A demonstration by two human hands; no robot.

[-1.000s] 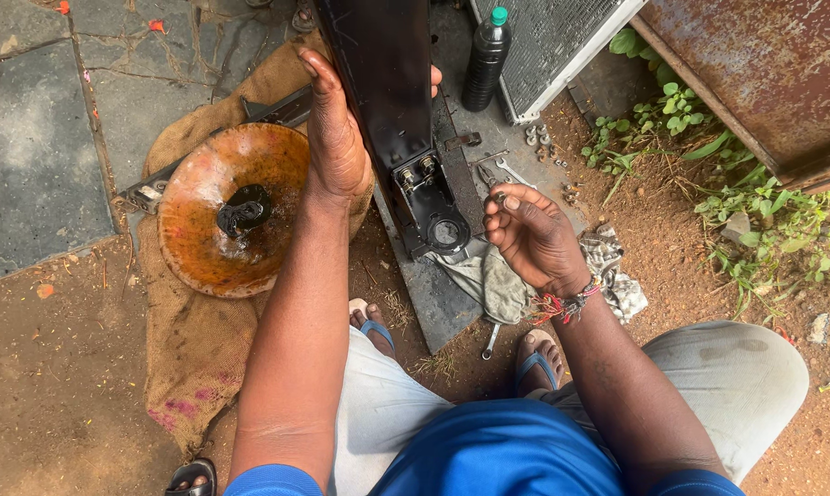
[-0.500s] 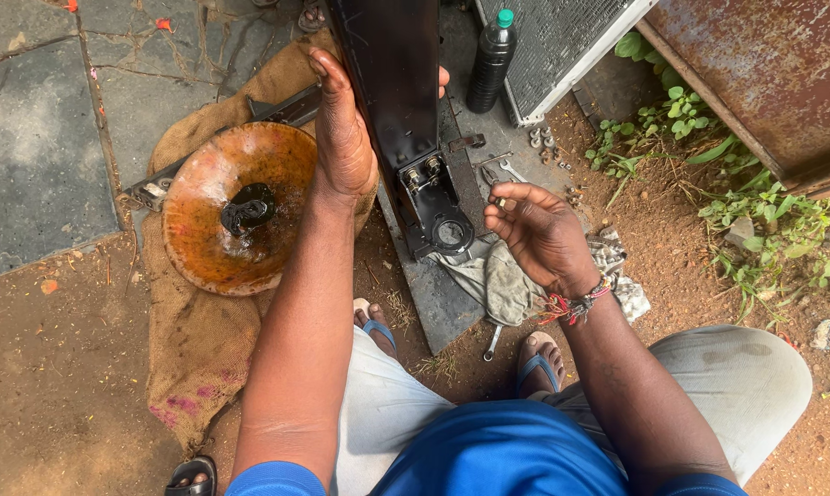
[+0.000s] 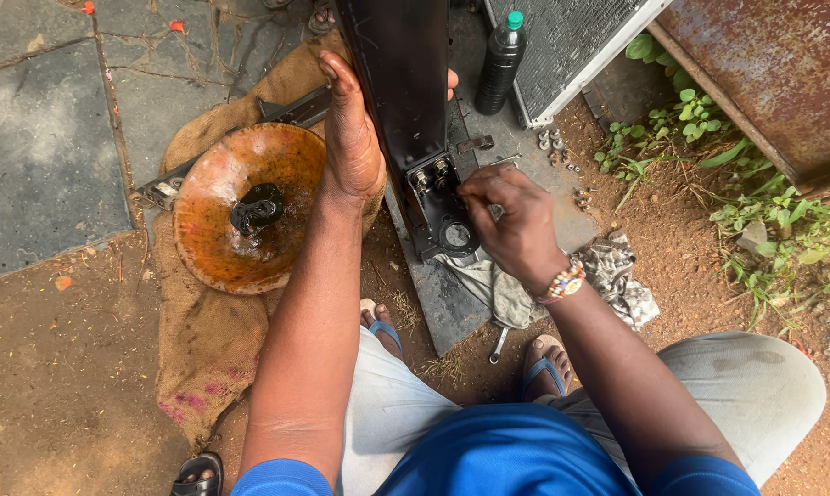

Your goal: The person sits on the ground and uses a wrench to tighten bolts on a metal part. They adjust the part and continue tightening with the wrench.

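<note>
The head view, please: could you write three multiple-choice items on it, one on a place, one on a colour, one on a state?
1. Where is the rusty orange disc?
A. on the burlap sack
B. on the radiator
C. in the weeds

2. What colour is the dark bottle's cap?
A. red
B. green
C. white

3. How is the left hand?
A. empty in the air
B. gripping the black metal part
C. on the rag

Key: A, sacking lies under it; B, the top is green; B, it wraps the part's side.

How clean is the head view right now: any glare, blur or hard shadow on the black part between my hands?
Head view: soft, even daylight, no hard shadows; left hand, right hand and black metal part all sharp; faint sheen on the part, no blown glare.
</note>
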